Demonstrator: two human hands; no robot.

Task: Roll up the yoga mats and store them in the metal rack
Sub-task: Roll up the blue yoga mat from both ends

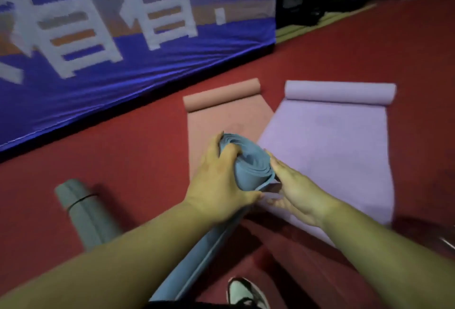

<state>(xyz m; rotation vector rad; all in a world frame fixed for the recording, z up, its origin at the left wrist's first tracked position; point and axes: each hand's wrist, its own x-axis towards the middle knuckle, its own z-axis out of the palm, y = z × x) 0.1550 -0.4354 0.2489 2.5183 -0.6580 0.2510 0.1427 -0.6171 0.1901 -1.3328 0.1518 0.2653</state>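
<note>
Judged soft, springy, prone to unwinding: grip blue mat (248,168) round coil; left hand (219,185) curled on, right hand (299,194) pressing flat-fingered.

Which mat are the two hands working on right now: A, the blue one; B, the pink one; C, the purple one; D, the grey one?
A: the left hand grips the blue mat at its roll and the right hand presses against it; the purple mat, pink mat and grey mat lie on the floor.
</note>
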